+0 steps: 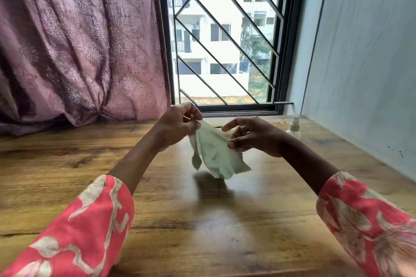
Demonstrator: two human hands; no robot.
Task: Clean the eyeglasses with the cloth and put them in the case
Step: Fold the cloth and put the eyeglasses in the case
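Cloth (216,153), pale green, hangs above the wooden table (157,220), stretched between both hands with its long axis running from upper left to lower right. Left hand (177,127) pinches the upper corner; right hand (252,136) pinches the opposite edge between thumb and finger, other fingers spread. Eyeglasses and case are not visible, so neither hand can be judged nearer to them. A spray bottle (294,127) stands just beyond the right hand, near the wall (360,51).

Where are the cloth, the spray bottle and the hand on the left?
cloth (213,153): head view, middle of the hanging fabric.
spray bottle (294,128): head view, its neck and shoulder.
left hand (177,126): head view, back of the hand.
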